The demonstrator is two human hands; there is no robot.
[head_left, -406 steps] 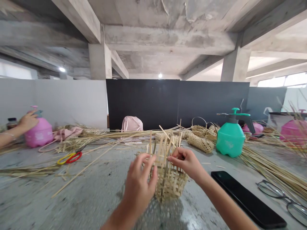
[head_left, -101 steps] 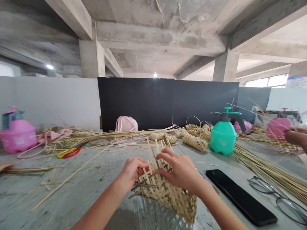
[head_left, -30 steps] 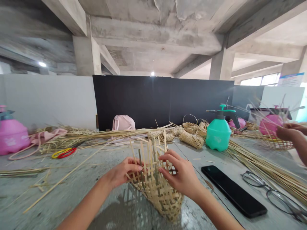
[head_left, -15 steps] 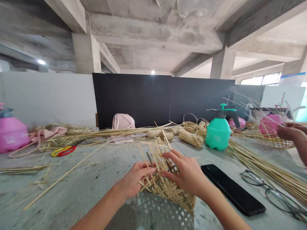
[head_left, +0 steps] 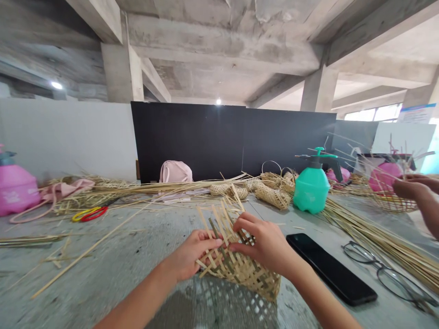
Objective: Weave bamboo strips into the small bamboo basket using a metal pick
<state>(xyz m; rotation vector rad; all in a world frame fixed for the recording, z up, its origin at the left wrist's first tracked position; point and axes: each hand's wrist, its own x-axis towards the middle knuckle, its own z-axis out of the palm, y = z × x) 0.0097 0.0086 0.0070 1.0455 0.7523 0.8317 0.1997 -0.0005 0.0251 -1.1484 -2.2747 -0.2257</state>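
Observation:
A half-woven bamboo basket (head_left: 252,272) lies tilted on the grey table in front of me, its loose strip ends sticking up and away from me. My left hand (head_left: 197,253) grips its left edge, thumb on top of the strips and the other fingers partly hidden behind the weave. On the upper right part of the weave, my right hand (head_left: 262,242) has its thumb and bent fingers closed around strips near the open edge. The thumbs of both hands come close together over the strips.
A black phone (head_left: 331,269) and eyeglasses (head_left: 380,265) lie at right, beside long bamboo strips (head_left: 370,242). Behind stand a green spray bottle (head_left: 311,187) and woven pieces (head_left: 272,196). Scissors (head_left: 89,214) and a pink spray bottle (head_left: 17,189) are left. Another person's hand (head_left: 416,189) works at far right.
Both my hands stay on the basket, with only slight shifts of the right fingers over the strips. The view has moved a little. At far right, the other person's strips have shifted.

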